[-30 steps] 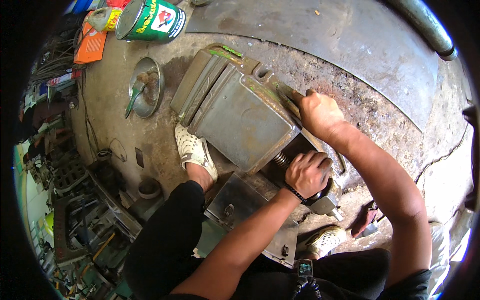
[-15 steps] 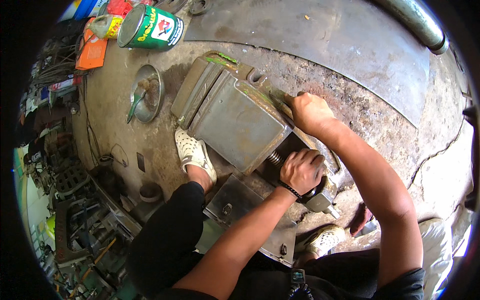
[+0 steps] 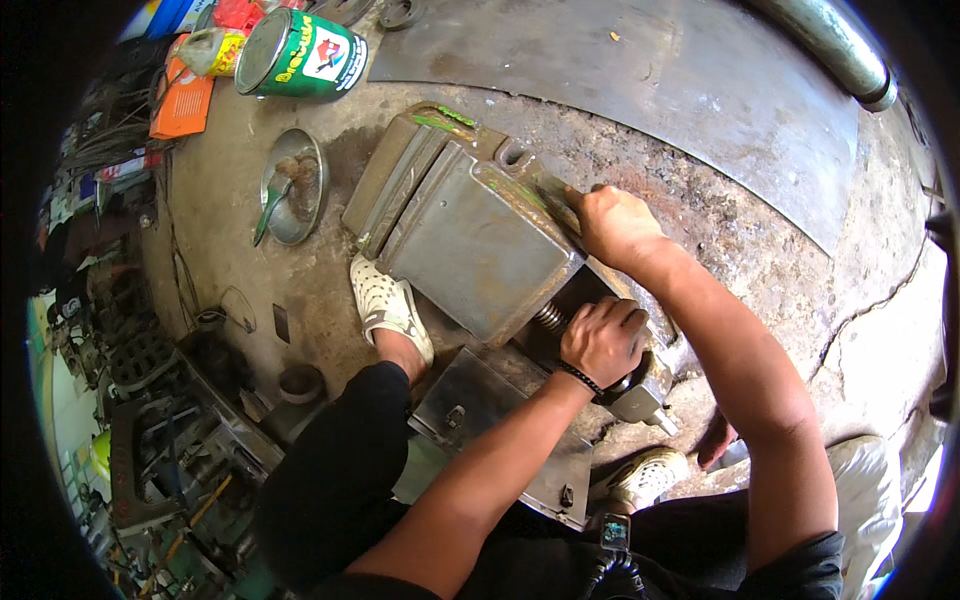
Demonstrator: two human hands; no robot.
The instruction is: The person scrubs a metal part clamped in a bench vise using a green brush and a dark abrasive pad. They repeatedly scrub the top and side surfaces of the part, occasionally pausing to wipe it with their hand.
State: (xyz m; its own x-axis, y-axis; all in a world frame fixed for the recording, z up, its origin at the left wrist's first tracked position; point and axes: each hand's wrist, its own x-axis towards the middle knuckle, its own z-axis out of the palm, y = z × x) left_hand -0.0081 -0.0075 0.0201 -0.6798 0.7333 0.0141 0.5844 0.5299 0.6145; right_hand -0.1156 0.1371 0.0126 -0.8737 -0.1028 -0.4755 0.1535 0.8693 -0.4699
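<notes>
- The metal box point(image 3: 480, 240), a big grey casing with rusty, grimy faces, lay tilted on the concrete floor point(image 3: 780, 250) between the person's feet, its far end resting on stacked metal plates point(image 3: 395, 175).
- The right hand point(image 3: 615, 225) was clenched over the box's upper right edge, fingers curled around the rim, thumb side toward the lug point(image 3: 512, 155) on the top corner.
- The left hand point(image 3: 603, 340) was closed in a fist around a dark part at the box's near open end, just beside a threaded screw point(image 3: 548, 318); what exactly it gripped was hidden under the fingers.
- Judged from its thick walls and bulk, the box would be heavy and fully stiff; it would not flex, and would pivot rather than lift easily.
- The faces looked oily and dirty, so likely slippery; the rims and the lug seemed the surest places to hold, not the flat sides.
- Edges looked raw and could bite bare skin.
- A second, flatter metal case point(image 3: 500, 440) lay under the left forearm, touching the box's near end.
- A green tin can point(image 3: 300, 50) and a round dish with a spoon point(image 3: 290, 185) lay well apart, to the left.
</notes>
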